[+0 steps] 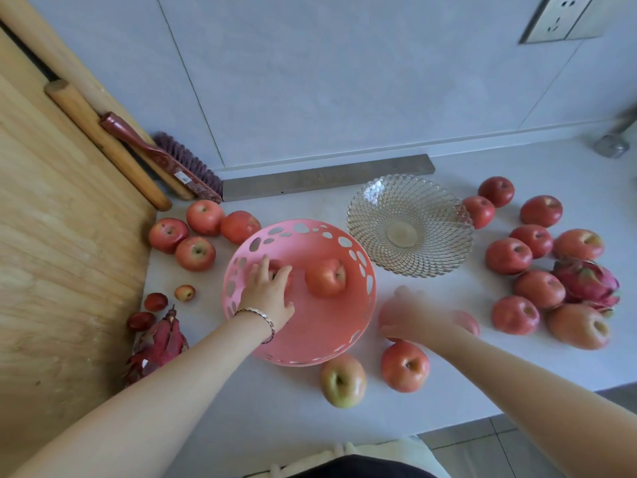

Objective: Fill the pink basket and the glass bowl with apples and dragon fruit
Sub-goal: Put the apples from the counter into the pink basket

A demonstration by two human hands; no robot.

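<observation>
The pink basket (320,334) sits at the centre of the white counter with one red apple (325,277) lying free inside. My left hand (267,293) is inside the basket, fingers wrapped over a second apple (278,267) that is mostly hidden. My right hand (412,313) is blurred just right of the basket, closed around another apple (468,320). The glass bowl (410,225) stands empty behind and to the right. A dragon fruit (586,282) lies at the right, another dragon fruit (160,345) at the left.
Loose apples lie in a group left of the basket (196,253), several more at the right (508,255), and two in front (405,365). A wooden board (62,257), rolling pins (103,139) and a brush (165,160) occupy the left. The counter edge runs near right.
</observation>
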